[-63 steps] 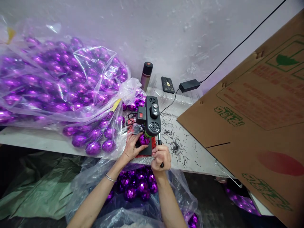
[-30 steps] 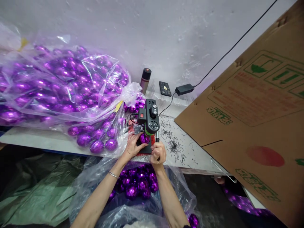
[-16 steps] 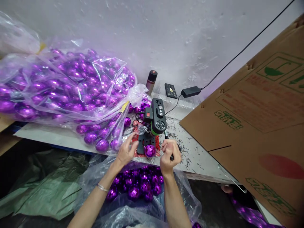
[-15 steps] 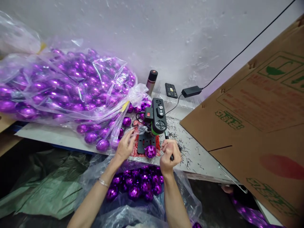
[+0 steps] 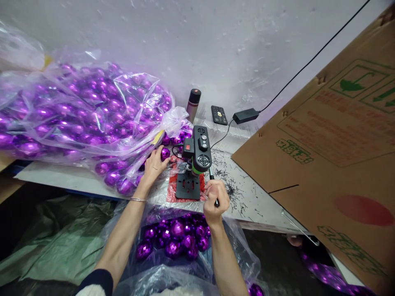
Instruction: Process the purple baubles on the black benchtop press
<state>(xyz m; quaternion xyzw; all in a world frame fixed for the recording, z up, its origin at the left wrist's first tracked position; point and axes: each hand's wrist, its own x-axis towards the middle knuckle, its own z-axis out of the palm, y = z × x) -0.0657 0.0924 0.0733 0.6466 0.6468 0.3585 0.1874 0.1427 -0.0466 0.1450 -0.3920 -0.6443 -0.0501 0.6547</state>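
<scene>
My left hand has its thumb and fingers around a shiny purple faceted bauble, beside loose baubles on the table. To its right stands a small black press machine with a red switch and a slotted base plate. My right hand is closed in a fist around the black-gripped lever at the machine's right side. Below the table edge, a clear plastic bag lies open with several purple baubles in it.
A big clear bag of purple baubles covers the table's left side. Behind the machine are a dark bottle, a phone and a power adapter. Small dark pins lie scattered to the right, beside a large cardboard box.
My left hand has moved left and away from the machine to a bauble. The bauble at the front of the base plate is gone from there. My right hand stays on the lever.
</scene>
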